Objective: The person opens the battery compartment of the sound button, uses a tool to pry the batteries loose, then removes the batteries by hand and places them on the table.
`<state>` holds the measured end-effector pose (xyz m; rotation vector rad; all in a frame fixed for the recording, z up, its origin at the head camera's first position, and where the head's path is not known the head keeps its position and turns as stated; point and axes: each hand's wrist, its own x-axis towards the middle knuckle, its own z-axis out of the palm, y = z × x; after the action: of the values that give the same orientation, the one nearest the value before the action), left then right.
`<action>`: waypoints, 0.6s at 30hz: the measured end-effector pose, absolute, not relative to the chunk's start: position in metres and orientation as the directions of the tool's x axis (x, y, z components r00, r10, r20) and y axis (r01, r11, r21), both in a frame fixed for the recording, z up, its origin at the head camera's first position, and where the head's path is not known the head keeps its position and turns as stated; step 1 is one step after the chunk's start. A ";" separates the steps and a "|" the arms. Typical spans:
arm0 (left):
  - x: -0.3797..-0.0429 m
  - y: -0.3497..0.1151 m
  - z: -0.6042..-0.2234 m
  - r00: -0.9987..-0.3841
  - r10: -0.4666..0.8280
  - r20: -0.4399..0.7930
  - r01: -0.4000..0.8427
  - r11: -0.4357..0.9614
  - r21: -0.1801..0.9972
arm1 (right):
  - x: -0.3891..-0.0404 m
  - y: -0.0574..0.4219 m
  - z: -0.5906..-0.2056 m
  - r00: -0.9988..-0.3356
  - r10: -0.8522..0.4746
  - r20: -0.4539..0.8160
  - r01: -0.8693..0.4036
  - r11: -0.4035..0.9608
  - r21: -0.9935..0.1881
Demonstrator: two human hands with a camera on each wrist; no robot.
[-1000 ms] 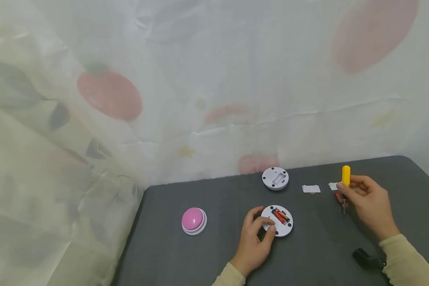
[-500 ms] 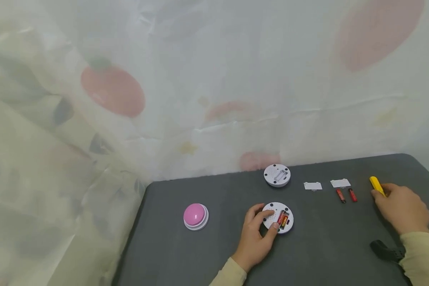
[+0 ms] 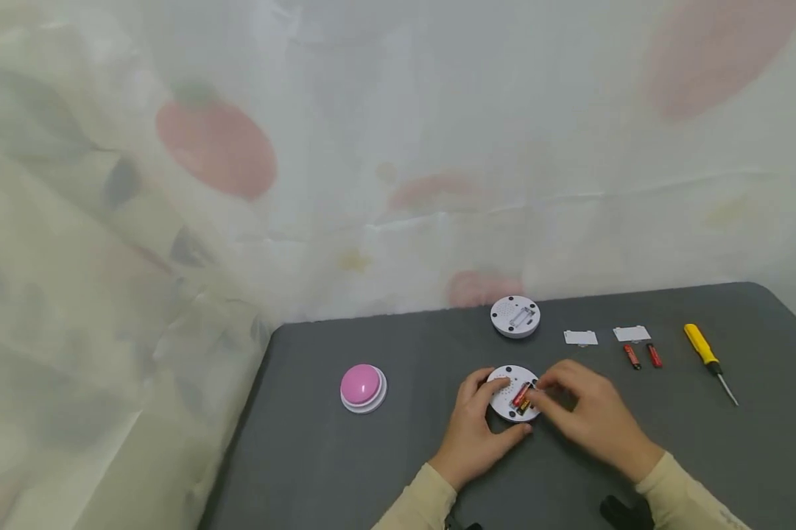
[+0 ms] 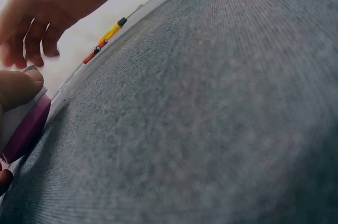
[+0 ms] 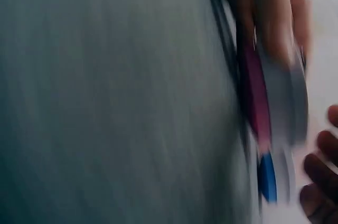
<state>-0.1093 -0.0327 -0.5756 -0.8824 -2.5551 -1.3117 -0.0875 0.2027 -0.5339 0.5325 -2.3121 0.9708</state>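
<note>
My left hand grips the rim of an upside-down push button between thumb and fingers. Two red-and-black batteries lie at its open compartment; the right fingertips partly cover that spot. In the left wrist view the button's purple dome faces down to the table. My right hand hovers over the button's right side with bent, loose fingers. The right wrist view, though blurred, shows its fingers apart from the button, with nothing seen between them. A yellow screwdriver lies on the table at the right.
Behind stands another upside-down button with a bare compartment; its dome is blue. A pink button is upright at left. Two white covers and two loose red batteries lie right of centre. A black object sits near the front.
My right hand has put the screwdriver down at the right and moved left to the held button. The left hand keeps its grip, having turned the button slightly, its thumb now lower on the rim.
</note>
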 end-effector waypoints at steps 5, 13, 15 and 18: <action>-0.110 -0.036 -0.578 -0.805 0.429 0.411 0.587 0.470 0.660 | -0.081 0.175 -0.544 -0.758 -0.214 0.616 -0.565 0.686 -0.458; -0.110 -0.035 -0.579 -0.799 0.427 0.424 0.598 0.484 0.639 | -0.082 0.176 -0.552 -0.689 -0.274 0.671 -0.610 0.720 -0.331; -0.110 -0.034 -0.578 -0.788 0.440 0.431 0.612 0.482 0.627 | -0.081 0.177 -0.552 -0.663 -0.291 0.690 -0.619 0.731 -0.287; -0.110 -0.035 -0.577 -0.781 0.439 0.443 0.622 0.489 0.612 | -0.079 0.176 -0.551 -0.657 -0.300 0.691 -0.625 0.730 -0.277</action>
<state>-0.1098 -0.0347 -0.5766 -0.9098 -2.5069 -1.1702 -0.0791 0.1758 -0.5507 0.6959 -2.2989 0.6707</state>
